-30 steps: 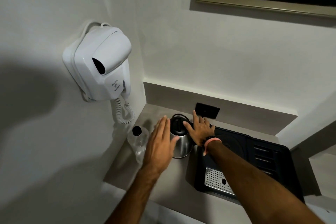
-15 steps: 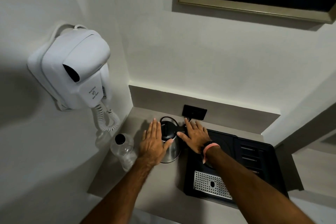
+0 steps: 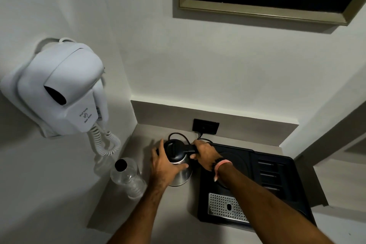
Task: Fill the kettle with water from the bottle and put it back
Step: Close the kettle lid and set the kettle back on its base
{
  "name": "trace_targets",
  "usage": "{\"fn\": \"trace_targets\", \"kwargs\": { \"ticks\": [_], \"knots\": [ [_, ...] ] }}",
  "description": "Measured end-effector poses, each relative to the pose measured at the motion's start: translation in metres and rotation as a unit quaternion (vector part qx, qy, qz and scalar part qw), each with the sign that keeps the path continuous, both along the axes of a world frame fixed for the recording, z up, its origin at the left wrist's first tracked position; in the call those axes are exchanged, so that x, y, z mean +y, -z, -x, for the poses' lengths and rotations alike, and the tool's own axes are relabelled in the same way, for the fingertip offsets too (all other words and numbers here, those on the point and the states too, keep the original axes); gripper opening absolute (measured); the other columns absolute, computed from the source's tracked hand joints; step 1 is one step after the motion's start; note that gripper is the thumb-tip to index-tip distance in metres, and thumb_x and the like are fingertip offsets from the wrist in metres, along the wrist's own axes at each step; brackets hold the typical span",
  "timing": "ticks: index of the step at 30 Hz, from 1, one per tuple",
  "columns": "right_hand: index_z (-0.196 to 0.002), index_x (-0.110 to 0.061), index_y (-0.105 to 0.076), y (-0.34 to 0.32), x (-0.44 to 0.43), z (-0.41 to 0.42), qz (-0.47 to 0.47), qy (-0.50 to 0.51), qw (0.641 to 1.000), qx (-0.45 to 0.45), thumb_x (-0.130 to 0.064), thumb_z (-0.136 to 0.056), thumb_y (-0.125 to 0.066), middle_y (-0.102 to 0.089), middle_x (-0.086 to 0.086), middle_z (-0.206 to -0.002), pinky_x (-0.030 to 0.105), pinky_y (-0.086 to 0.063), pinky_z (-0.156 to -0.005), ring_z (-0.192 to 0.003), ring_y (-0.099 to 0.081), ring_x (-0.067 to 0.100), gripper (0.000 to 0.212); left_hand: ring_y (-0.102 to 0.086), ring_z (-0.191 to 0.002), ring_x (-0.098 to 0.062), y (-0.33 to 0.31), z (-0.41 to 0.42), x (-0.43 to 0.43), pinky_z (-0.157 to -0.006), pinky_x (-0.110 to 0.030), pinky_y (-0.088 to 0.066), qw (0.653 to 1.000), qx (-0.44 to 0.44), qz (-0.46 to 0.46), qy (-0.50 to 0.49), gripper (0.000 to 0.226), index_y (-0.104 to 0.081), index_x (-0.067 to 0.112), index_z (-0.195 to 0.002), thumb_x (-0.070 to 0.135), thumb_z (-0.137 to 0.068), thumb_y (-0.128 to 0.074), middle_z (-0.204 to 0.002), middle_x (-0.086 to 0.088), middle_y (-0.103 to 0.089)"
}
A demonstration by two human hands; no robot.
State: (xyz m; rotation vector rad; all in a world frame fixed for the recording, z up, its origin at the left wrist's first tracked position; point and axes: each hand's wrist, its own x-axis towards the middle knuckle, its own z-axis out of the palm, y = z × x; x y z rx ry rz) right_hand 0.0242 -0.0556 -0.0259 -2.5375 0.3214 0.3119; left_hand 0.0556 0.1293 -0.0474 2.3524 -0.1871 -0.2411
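A steel kettle (image 3: 181, 176) with a black lid and handle stands on the grey counter, just left of the black tray. My right hand (image 3: 205, 154) is closed around the kettle's black handle. My left hand (image 3: 165, 166) lies against the kettle's left side, thumb across the steel body. A clear plastic bottle (image 3: 128, 178) with a black cap stands upright to the left of the kettle, near the side wall, untouched.
A black tray (image 3: 277, 182) with a perforated metal drip grate (image 3: 225, 207) fills the counter's right part. A black wall socket (image 3: 206, 126) with a cord sits behind the kettle. A white wall-mounted hair dryer (image 3: 59, 89) with a coiled cord hangs on the left wall.
Both hands have closed in on the kettle: the right hand went from flat beside it to gripping the handle, the left from hovering to resting on its side. The camera has tilted.
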Motion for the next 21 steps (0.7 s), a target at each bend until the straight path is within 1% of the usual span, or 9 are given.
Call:
{"fn": "trace_targets", "kwargs": {
  "ticks": [2, 8, 11, 13, 15, 17, 21],
  "knots": [
    [-0.118, -0.012, -0.054, -0.001, 0.001, 0.001, -0.004, 0.002, 1.000, -0.006, -0.021, -0.091, -0.067, -0.059, 0.013, -0.124, 0.040, -0.044, -0.099, -0.114, -0.056, 0.032, 0.031, -0.040, -0.134, -0.036, 0.000, -0.001, 0.000, -0.099, -0.050, -0.048, 1.000, 0.007, 0.012, 0.004, 0.136, -0.019, 0.029, -0.153, 0.048, -0.043, -0.097, -0.150, -0.013, -0.029],
    [-0.113, -0.015, -0.057, -0.013, -0.011, 0.019, -0.037, 0.022, 0.998, -0.037, -0.020, -0.089, -0.068, -0.062, 0.009, -0.118, 0.040, -0.046, -0.099, -0.110, -0.059, 0.029, 0.027, -0.037, -0.134, -0.032, -0.009, 0.003, -0.007, -0.094, -0.047, -0.047, 0.999, -0.039, 0.022, 0.028, 0.141, -0.012, 0.033, -0.153, 0.052, -0.041, -0.096, -0.150, -0.011, -0.029],
    [-0.110, -0.016, -0.057, -0.027, -0.028, 0.035, -0.040, 0.037, 0.997, -0.059, -0.022, -0.090, -0.069, -0.063, 0.008, -0.115, 0.036, -0.047, -0.092, -0.106, -0.060, 0.027, 0.025, -0.036, -0.133, -0.031, -0.019, 0.006, -0.023, -0.091, -0.042, -0.046, 0.997, -0.050, 0.039, 0.054, 0.141, -0.010, 0.038, -0.151, 0.055, -0.039, -0.094, -0.150, -0.009, -0.028],
    [-0.111, -0.016, -0.056, -0.036, -0.041, 0.044, -0.034, 0.042, 0.996, -0.072, -0.022, -0.090, -0.070, -0.063, 0.008, -0.113, 0.033, -0.046, -0.086, -0.104, -0.060, 0.027, 0.025, -0.040, -0.130, -0.030, -0.028, 0.009, -0.036, -0.088, -0.038, -0.045, 0.995, -0.053, 0.047, 0.064, 0.143, -0.010, 0.037, -0.151, 0.060, -0.036, -0.090, -0.147, -0.009, -0.030],
    [-0.113, -0.014, -0.056, -0.048, -0.056, 0.056, -0.017, 0.048, 0.996, -0.078, -0.023, -0.091, -0.069, -0.062, 0.010, -0.113, 0.032, -0.044, -0.084, -0.103, -0.060, 0.028, 0.026, -0.043, -0.128, -0.030, -0.037, 0.016, -0.053, -0.090, -0.040, -0.047, 0.994, -0.063, 0.049, 0.075, 0.144, -0.010, 0.035, -0.152, 0.066, -0.034, -0.085, -0.143, -0.009, -0.034],
    [-0.112, -0.013, -0.057, -0.056, -0.074, 0.072, -0.003, 0.065, 0.994, -0.085, -0.023, -0.092, -0.069, -0.062, 0.010, -0.112, 0.031, -0.042, -0.082, -0.102, -0.059, 0.027, 0.026, -0.042, -0.128, -0.031, -0.044, 0.025, -0.073, -0.095, -0.043, -0.046, 0.993, -0.067, 0.051, 0.085, 0.144, -0.010, 0.036, -0.152, 0.069, -0.032, -0.082, -0.140, -0.009, -0.037],
    [-0.111, -0.015, -0.058, -0.065, -0.107, 0.106, 0.006, 0.104, 0.991, -0.090, -0.023, -0.091, -0.069, -0.062, 0.008, -0.110, 0.034, -0.046, -0.084, -0.100, -0.059, 0.027, 0.024, -0.041, -0.129, -0.031, -0.053, 0.048, -0.113, -0.099, -0.046, -0.044, 0.989, -0.059, 0.047, 0.124, 0.142, -0.008, 0.038, -0.151, 0.066, -0.035, -0.086, -0.139, -0.007, -0.036]
  ]
}}
